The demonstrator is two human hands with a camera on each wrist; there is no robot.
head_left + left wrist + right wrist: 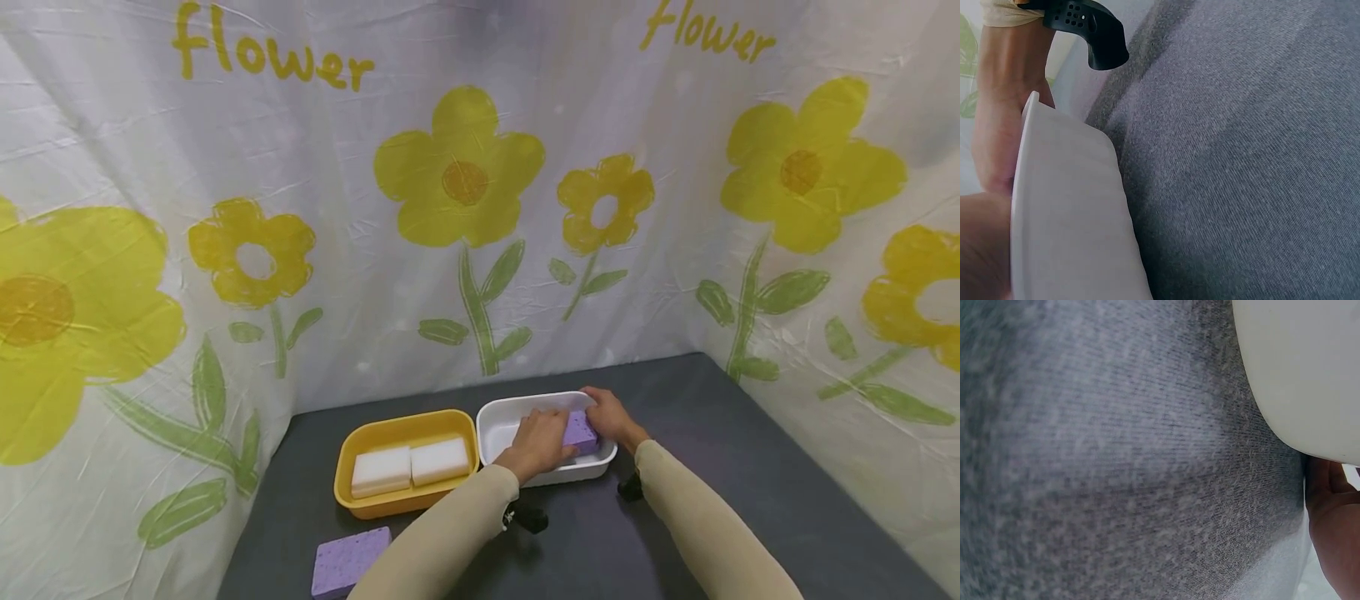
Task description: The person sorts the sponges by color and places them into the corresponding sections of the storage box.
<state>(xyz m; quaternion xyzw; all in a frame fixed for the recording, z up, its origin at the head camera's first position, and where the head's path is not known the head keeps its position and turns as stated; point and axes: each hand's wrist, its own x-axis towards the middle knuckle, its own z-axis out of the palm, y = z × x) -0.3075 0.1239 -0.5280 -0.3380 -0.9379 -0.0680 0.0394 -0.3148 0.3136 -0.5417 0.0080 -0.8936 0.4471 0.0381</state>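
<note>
In the head view a purple sponge (581,432) sits in the right end of a white tray (498,429). My left hand (542,437) reaches into the tray and holds the sponge from its left side, its fingertips partly hidden. Across from it, my right hand (611,417) grips the tray's far right corner, one finger along the rim and the thumb inside beside the sponge. The left wrist view shows the tray's outer wall (1072,206) with part of the left hand (985,244) behind it. Only part of the right hand (1338,531) appears past the tray (1310,375) in the right wrist view.
Touching or nearly touching the white tray on its left is a yellow tray (348,454) with two white sponges (381,472) side by side. Another purple sponge (348,562) lies on the dark grey table (592,542) in front. A flower-printed curtain (360,333) encloses the table's back and sides.
</note>
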